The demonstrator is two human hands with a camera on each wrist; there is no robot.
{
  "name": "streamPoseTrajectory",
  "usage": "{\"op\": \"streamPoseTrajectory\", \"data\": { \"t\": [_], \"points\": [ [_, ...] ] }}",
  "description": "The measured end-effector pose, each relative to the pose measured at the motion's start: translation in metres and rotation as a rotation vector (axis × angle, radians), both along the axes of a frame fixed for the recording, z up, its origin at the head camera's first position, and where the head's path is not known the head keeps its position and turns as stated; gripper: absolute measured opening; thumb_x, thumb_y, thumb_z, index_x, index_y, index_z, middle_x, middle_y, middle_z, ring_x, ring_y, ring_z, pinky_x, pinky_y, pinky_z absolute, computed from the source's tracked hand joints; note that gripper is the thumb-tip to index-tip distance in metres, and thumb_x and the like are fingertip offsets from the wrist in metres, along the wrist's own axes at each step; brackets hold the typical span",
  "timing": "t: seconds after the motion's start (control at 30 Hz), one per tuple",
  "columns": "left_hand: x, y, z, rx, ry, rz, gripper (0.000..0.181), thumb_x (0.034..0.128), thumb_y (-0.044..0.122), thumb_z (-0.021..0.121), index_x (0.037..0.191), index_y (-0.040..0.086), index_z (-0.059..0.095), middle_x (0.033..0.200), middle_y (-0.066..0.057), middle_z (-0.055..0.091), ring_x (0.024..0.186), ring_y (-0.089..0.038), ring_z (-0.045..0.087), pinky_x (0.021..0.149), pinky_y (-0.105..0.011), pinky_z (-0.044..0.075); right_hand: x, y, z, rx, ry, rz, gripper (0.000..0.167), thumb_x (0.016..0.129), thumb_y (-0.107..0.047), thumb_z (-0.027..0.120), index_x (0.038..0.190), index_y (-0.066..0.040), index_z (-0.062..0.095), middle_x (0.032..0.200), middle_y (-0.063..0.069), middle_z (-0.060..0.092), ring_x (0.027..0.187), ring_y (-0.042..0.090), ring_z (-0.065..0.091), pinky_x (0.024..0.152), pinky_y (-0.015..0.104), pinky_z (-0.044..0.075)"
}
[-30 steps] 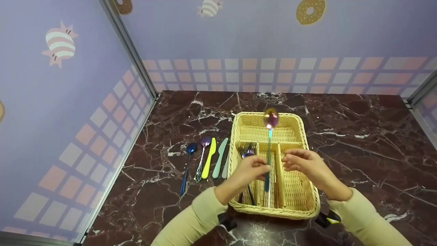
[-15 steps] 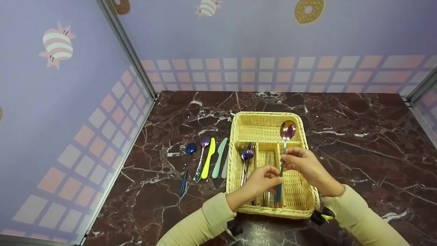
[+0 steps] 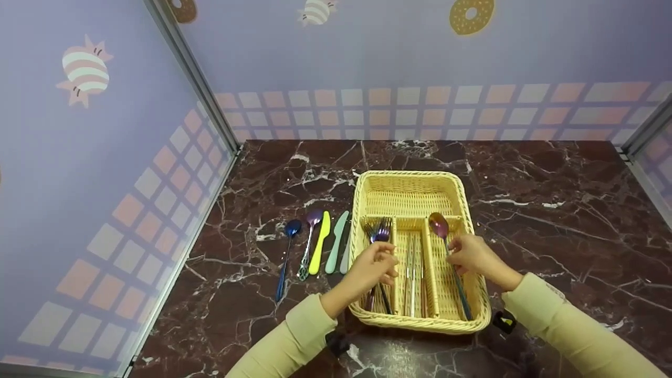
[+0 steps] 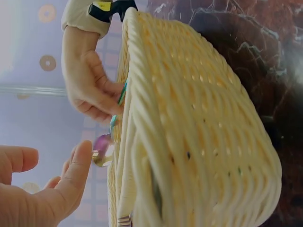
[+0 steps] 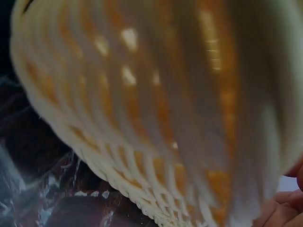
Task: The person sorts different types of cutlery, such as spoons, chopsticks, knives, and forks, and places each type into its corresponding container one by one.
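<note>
Head view: you are pinching one long-handled spoon (image 3: 459, 286) at the near right compartment of one basket (image 3: 420, 324).
Your right hand (image 3: 476, 257) is holding its handle near the bowl; your left hand (image 3: 370, 265) is hovering, thumb and fingers parted, holding nothing. Judging by its sheen, the spoon is likely proving light, stiff, slippery and hardly fragile; mid-handle is looking the soundest hold. Lying on the surface (image 3: 551, 236): two spoons, the blue spoon (image 3: 293, 228) and purple spoon (image 3: 314, 217); three knives, the yellow knife (image 3: 319, 247), green knife (image 3: 336, 247) and partly hidden grey knife (image 3: 345, 257). At least two forks (image 3: 384, 229) are sitting left; slim sticks (image 3: 413, 278), uncountable, are lying mid-basket.
</note>
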State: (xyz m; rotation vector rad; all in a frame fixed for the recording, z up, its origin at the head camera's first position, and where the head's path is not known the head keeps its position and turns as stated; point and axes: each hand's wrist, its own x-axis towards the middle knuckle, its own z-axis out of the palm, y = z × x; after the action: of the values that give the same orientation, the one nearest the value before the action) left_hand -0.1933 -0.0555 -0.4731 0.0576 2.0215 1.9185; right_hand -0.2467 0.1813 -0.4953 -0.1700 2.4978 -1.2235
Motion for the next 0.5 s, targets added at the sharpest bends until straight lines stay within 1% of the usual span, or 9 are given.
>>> {"op": "streamPoseTrajectory", "data": {
  "t": [0.07,0.17,0.27,0.33,0.37,0.43,0.47,0.5],
  "points": [
    [-0.001,-0.002,0.001,0.008,-0.001,0.004,0.033,0.0883,0.008,0.055,0.119,-0.001,0.047,0.092,-0.009,0.058,0.07,-0.016,0.058,0.062,-0.028,0.056,-0.001,-0.003,-0.002,0.01,-0.031,0.016,0.02,0.074,0.007,0.056,0.092,0.009,0.047,0.069,0.011,0.054,0.045,0.015,0.058,0.049,0.036,0.055],
    [-0.002,-0.004,0.0,0.011,0.002,0.008,0.033,0.0882,0.008,0.055,0.119,-0.002,0.047,0.09,-0.009,0.058,0.068,-0.014,0.057,0.06,-0.026,0.056,-0.004,-0.007,-0.001,0.062,-0.041,0.071,0.02,0.072,0.008,0.053,0.09,0.007,0.044,0.068,0.01,0.048,0.043,0.017,0.057,0.047,0.036,0.054],
    [-0.003,-0.005,-0.001,0.013,0.002,0.018,0.034,0.0883,0.006,0.054,0.12,-0.004,0.047,0.092,-0.013,0.058,0.067,-0.014,0.057,0.059,-0.025,0.055,-0.006,-0.009,0.0,0.162,0.003,0.165,0.012,0.072,0.009,0.054,0.083,0.01,0.05,0.069,0.014,0.052,0.045,0.02,0.06,0.046,0.033,0.054],
    [-0.004,-0.007,-0.002,0.018,0.001,0.022,0.034,0.0883,0.004,0.053,0.12,-0.006,0.046,0.095,-0.017,0.058,0.068,-0.016,0.059,0.059,-0.026,0.056,-0.008,-0.01,-0.001,0.227,0.053,0.232,0.006,0.071,0.01,0.055,0.077,0.01,0.055,0.068,0.012,0.055,0.044,0.016,0.058,0.043,0.029,0.052],
    [-0.004,-0.007,-0.002,0.018,0.002,0.021,0.035,0.0884,0.004,0.052,0.121,-0.006,0.045,0.097,-0.019,0.058,0.069,-0.018,0.06,0.059,-0.027,0.056,-0.009,-0.01,-0.002,0.258,0.082,0.261,0.005,0.069,0.011,0.053,0.069,0.007,0.056,0.062,0.008,0.054,0.041,0.012,0.054,0.04,0.025,0.048],
    [-0.004,-0.009,-0.002,0.02,0.005,0.024,0.036,0.0883,0.004,0.052,0.122,-0.007,0.044,0.1,-0.022,0.058,0.071,-0.023,0.062,0.06,-0.03,0.056,-0.01,-0.011,-0.005,0.301,0.148,0.309,0.016,0.065,0.013,0.051,0.056,0.0,0.051,0.05,-0.002,0.044,0.038,0.006,0.039,0.036,0.018,0.034],
    [-0.005,-0.009,-0.002,0.022,0.008,0.024,0.037,0.0882,0.004,0.052,0.122,-0.007,0.044,0.101,-0.023,0.058,0.073,-0.026,0.062,0.061,-0.032,0.057,-0.01,-0.012,-0.006,0.317,0.173,0.324,0.022,0.064,0.014,0.05,0.052,-0.004,0.046,0.048,-0.006,0.037,0.039,0.006,0.031,0.037,0.018,0.027],
    [-0.005,-0.01,-0.002,0.023,0.01,0.023,0.037,0.0881,0.004,0.052,0.123,-0.008,0.044,0.102,-0.023,0.058,0.075,-0.028,0.063,0.062,-0.033,0.057,-0.01,-0.012,-0.007,0.343,0.2,0.339,0.026,0.062,0.014,0.049,0.05,-0.008,0.041,0.047,-0.008,0.031,0.041,0.007,0.027,0.039,0.019,0.023]
  ]
}}
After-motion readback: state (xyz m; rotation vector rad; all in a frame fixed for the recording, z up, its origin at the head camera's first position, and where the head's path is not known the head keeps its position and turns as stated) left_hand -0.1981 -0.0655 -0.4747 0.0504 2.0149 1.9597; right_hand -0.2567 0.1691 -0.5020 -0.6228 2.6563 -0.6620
